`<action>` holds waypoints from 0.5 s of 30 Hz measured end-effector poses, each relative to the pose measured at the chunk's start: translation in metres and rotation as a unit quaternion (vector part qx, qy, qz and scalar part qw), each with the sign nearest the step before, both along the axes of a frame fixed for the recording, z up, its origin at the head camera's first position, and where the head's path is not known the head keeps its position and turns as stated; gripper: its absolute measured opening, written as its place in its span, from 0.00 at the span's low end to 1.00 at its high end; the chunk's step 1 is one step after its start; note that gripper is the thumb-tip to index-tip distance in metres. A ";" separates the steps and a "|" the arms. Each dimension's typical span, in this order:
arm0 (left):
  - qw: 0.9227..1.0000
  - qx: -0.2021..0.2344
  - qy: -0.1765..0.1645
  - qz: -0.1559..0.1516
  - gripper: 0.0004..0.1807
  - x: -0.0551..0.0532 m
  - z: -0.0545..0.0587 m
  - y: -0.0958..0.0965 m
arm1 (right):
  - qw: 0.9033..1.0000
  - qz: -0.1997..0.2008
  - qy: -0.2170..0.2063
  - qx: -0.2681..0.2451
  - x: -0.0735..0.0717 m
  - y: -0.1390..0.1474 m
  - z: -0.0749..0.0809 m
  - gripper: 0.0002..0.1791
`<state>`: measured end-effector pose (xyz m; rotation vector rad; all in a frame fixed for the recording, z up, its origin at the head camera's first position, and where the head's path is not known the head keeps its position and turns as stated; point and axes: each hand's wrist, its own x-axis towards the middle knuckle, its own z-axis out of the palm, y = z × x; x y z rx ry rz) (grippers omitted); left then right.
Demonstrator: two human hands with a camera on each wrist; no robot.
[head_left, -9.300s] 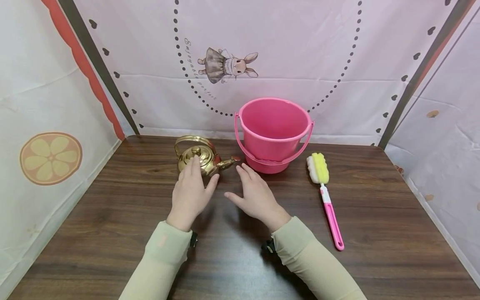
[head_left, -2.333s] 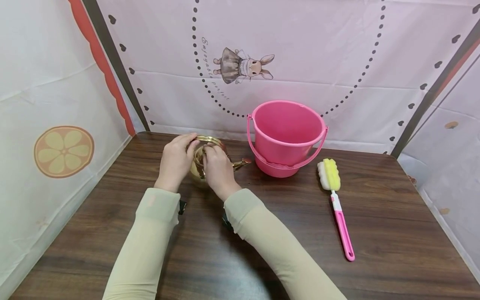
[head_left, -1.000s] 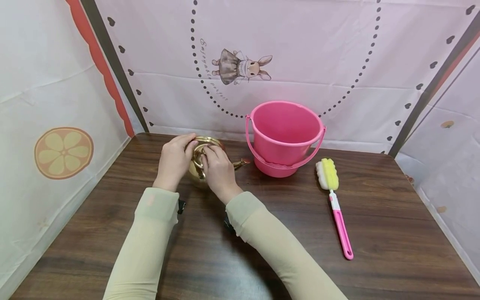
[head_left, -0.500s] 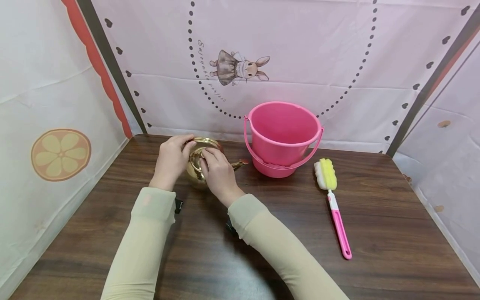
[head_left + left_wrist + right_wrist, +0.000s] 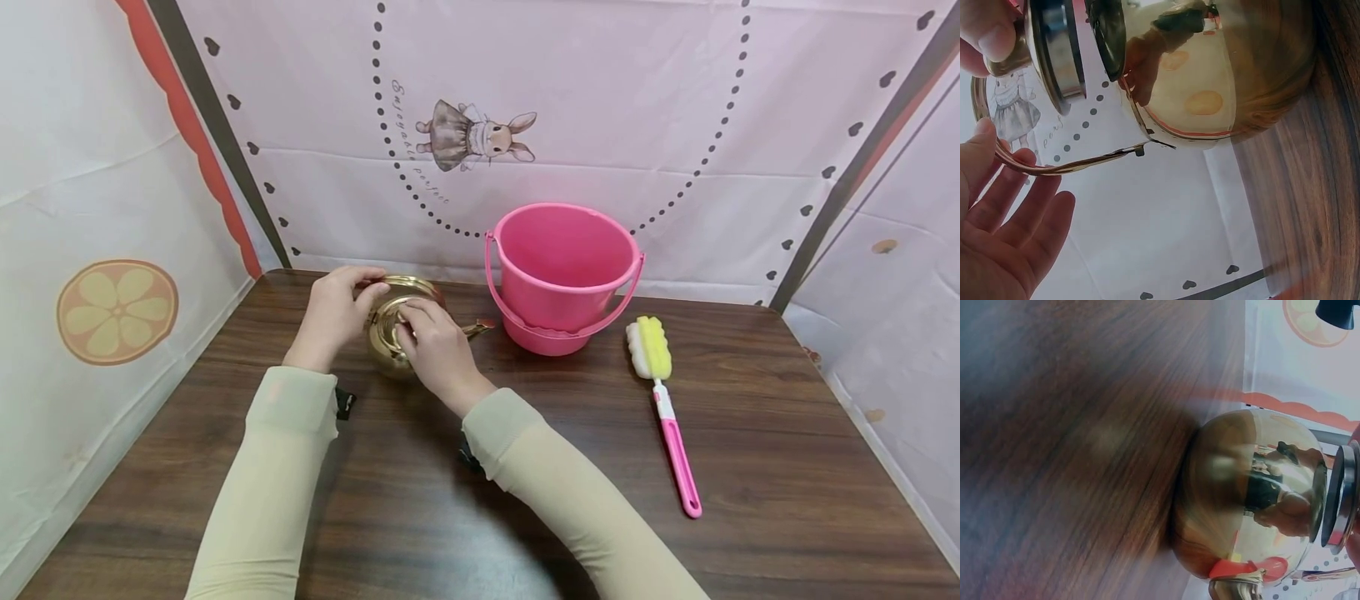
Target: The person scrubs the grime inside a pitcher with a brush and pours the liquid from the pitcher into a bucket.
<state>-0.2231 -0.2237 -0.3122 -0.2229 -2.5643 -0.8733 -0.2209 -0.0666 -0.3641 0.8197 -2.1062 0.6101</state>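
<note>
A shiny brass kettle (image 5: pixel 387 360) stands on the table at the back left, its spout (image 5: pixel 478 328) pointing right toward the bucket. My left hand (image 5: pixel 330 317) holds the kettle's hoop handle (image 5: pixel 1069 167) between thumb and fingers; its outer fingers are loosely spread in the left wrist view. My right hand (image 5: pixel 444 354) pinches the knob of the kettle lid (image 5: pixel 1054 56). A gap shows between that lid and the kettle's opening in both wrist views, so the lid is off its seat, just above the body. The right fingers are mostly out of the right wrist view.
A pink bucket (image 5: pixel 566 312) with its handle lowered stands right of the kettle, close to the spout. Farther right lies a sponge brush (image 5: pixel 651 350) with a pink handle. Printed cloth (image 5: pixel 322 200) walls the dark wooden table (image 5: pixel 420 517) at the back and sides.
Earliest, both hands were held apart before the lidded kettle. They then moved onto its handle and lid knob, and now the lid is raised. Lately the left hand has shifted slightly left.
</note>
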 end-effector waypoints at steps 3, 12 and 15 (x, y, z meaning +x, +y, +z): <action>1.000 0.002 -0.006 -0.003 0.16 0.000 0.001 0.000 | 1.000 0.009 -0.005 0.012 0.001 0.003 0.001 0.10; 1.000 0.005 -0.016 -0.002 0.16 0.000 0.002 -0.001 | 0.999 0.044 -0.001 0.006 0.002 0.010 0.002 0.09; 1.000 0.008 -0.018 -0.001 0.17 0.000 0.002 -0.001 | 0.999 0.051 -0.006 0.007 0.003 0.013 0.001 0.09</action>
